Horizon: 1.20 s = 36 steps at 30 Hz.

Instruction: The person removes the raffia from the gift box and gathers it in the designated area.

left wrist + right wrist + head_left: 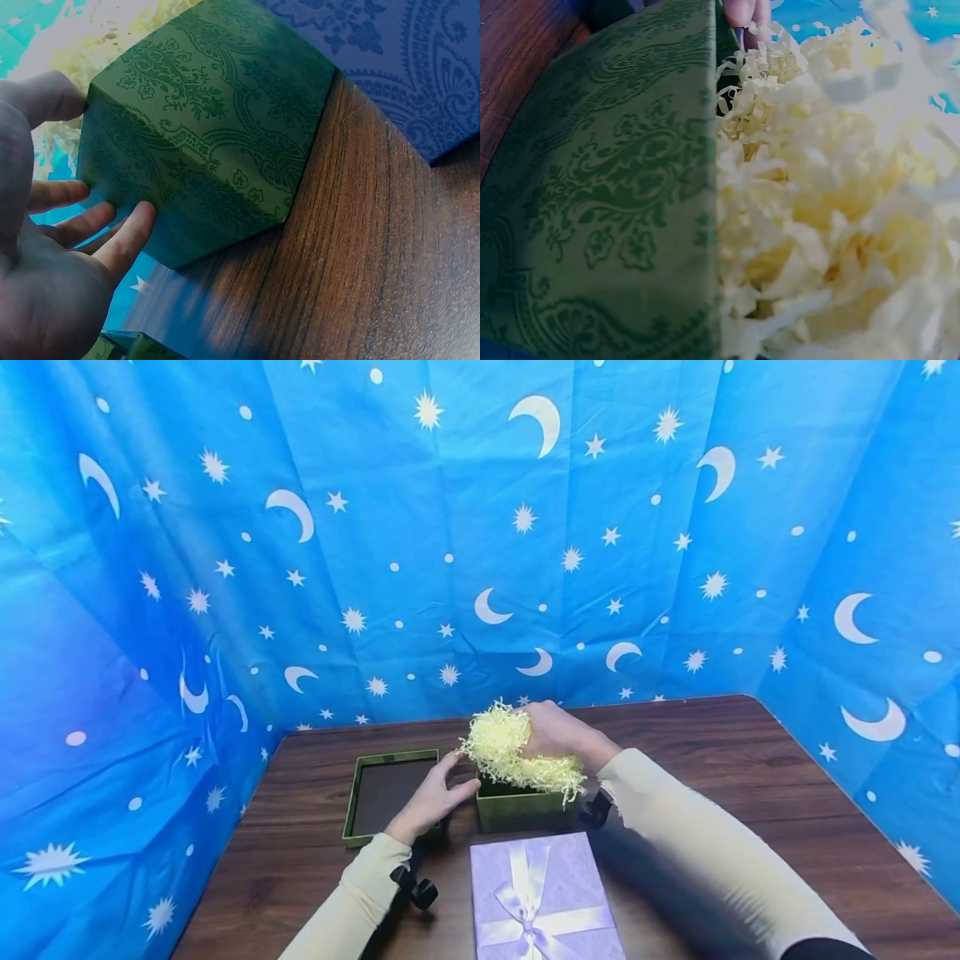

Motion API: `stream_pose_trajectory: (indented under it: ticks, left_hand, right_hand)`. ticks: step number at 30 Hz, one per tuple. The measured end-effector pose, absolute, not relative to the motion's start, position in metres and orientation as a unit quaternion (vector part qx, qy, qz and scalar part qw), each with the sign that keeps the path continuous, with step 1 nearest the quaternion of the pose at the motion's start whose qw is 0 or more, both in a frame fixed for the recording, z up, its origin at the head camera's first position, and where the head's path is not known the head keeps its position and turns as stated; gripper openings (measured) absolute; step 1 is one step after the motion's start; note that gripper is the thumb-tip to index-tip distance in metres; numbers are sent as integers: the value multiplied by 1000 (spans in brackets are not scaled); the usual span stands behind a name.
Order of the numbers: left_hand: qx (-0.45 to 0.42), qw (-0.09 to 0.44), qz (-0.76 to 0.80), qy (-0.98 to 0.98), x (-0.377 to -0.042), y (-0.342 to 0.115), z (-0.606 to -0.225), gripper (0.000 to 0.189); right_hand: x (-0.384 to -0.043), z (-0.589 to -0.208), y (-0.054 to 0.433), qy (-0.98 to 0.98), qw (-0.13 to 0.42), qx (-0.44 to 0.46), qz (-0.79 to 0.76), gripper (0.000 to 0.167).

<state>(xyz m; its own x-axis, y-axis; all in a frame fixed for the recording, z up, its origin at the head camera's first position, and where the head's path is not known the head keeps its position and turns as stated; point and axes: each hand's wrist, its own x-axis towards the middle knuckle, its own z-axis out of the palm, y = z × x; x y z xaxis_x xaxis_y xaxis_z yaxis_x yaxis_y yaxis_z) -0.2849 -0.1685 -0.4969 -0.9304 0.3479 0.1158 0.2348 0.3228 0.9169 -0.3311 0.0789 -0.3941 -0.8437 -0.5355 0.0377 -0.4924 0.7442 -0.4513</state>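
Observation:
A green patterned box (525,810) stands on the table, with pale yellow shredded paper (498,747) heaped above its opening and hanging over the front rim. My right hand (558,731) holds a clump of this shredded paper over the box; its fingers are mostly hidden behind the strands. At the box's left side, my left hand (435,797) touches the wall. In the left wrist view, its thumb (56,97) lies at a top corner and its fairly straight fingers (127,240) rest against the side. Shredded paper (832,202) fills much of the right wrist view.
Left of the box lies its green lid (352,806), dark inside face up. A lilac gift box (498,868) with a white ribbon bow sits in front. The wooden table (292,860) backs onto a blue cloth (465,527) with moons and stars.

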Motion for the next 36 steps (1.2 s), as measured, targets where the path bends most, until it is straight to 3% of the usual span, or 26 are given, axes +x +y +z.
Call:
stream_pose_trajectory:
  ticks: [8, 19, 26, 29, 36]
  left_hand:
    - [164, 56, 535, 827, -282, -168, -495, 75]
    - [178, 59, 561, 807, -281, -166, -491, 63]
    - [183, 59, 557, 808, -279, -166, -490, 61]
    - [182, 55, 551, 812, -278, -166, -490, 59]
    - [184, 52, 552, 812, -278, -166, -491, 59]
  right_hand:
    - [-331, -389, 85, 934, 25, -277, -226, 67]
    - [-325, -374, 92, 929, 0, -287, -232, 68]
    - [-323, -372, 97, 927, -15, -293, -233, 54]
    - [-322, -372, 99, 928, -14, -286, -237, 55]
    - [-321, -363, 109, 933, 7, -237, -272, 74]
